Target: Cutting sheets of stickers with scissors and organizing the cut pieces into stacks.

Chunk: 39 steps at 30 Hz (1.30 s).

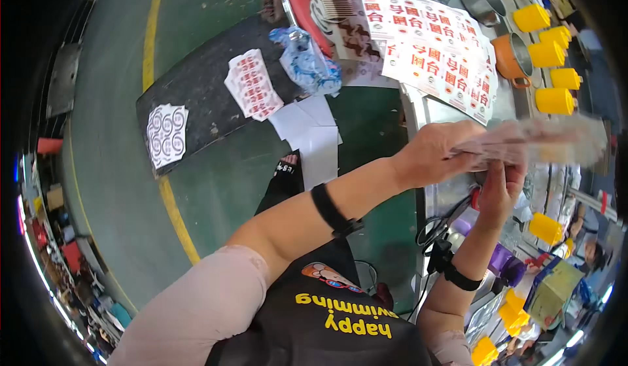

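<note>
Paper label sheets, a thin blurred stack, sit up in the air over the metal workbench, pinched from both sides. Left hand grips the stack's near end, fingers curled over the top; right hand pinches it from below, thumb pressed up. Stack looks light, floppy and easy to crease or fan apart, so the edges are best to hold, with support underneath. More red-and-white sticker sheets lie spread on the bench beside yellow caps and an orange pot. A crumpled blue plastic bag rests on a dark board.
</note>
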Motion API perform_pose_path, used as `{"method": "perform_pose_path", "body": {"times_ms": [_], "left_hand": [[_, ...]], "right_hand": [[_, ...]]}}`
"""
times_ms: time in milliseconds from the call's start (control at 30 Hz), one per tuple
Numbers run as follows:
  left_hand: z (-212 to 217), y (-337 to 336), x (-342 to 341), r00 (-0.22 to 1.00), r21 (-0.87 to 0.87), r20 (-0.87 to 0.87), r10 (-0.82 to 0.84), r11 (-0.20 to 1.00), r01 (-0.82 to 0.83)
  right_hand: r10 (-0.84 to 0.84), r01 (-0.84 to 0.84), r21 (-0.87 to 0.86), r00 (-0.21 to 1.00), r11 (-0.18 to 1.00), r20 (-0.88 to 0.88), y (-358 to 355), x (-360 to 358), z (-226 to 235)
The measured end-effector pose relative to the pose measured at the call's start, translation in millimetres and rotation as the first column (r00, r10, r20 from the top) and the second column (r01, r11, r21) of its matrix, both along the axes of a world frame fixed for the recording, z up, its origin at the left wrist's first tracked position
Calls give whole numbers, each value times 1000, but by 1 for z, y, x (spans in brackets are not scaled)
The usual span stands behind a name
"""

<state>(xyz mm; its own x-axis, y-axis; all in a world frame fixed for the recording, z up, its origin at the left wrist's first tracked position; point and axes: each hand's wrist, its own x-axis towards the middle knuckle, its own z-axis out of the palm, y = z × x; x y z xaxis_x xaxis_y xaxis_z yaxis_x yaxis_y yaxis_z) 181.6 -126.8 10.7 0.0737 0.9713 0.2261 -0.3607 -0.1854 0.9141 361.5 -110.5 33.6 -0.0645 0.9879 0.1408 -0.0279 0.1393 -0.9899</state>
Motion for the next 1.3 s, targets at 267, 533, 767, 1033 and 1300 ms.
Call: {"method": "perform_pose_path", "body": {"times_ms": [267,533,767,1033,1300], "left_hand": [[-26,-40,-19,998,-156,29,50,987,-44],[-126,-189,-153,855,-629,312,416,765,-143],[-334,-257,-350,735,-761,-185,652,379,-527],[-484,-245,-588,822,-803,-356,445,305,-512],[-583,-288,-645,296,-295,-952,81,29,-955]], "right_hand": [[97,-82,-93,980,992,175,-20,-27,-8],[537,-386,-392,725,835,430,-119,-175,-129],[728,-347,-661,500,665,470,-202,-170,-360],[510,178,-898,771,402,381,-221,-159,-540],[502,336,-605,347,722,792,-179,-154,-714]]}}
